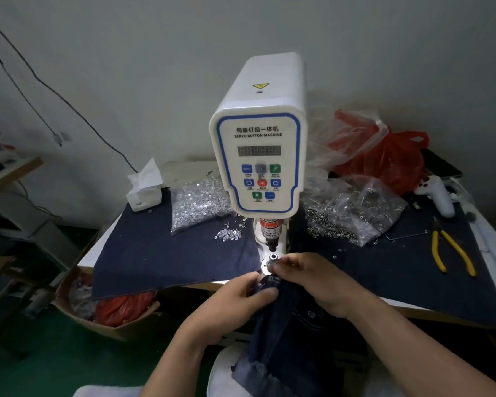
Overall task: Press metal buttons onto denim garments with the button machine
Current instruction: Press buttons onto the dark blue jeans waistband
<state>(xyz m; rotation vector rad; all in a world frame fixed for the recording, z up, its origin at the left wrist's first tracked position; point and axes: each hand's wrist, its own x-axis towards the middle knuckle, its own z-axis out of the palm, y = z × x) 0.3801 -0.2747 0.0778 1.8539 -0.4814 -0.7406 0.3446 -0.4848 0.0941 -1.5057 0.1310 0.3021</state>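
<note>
A dark blue denim garment (287, 333) is held up in front of the white servo button machine (257, 156), its top edge just below the round metal die (273, 257) at the machine's base. The edge is pinched by the left hand (241, 296) with curled fingers. The cloth is also gripped by the right hand (312, 279), beside the die. Yellow-handled pliers (450, 250) are seen on the navy-covered table (161, 253).

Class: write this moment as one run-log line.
left hand: grips denim garment | right hand: pinches at die | button machine: press raised
</note>
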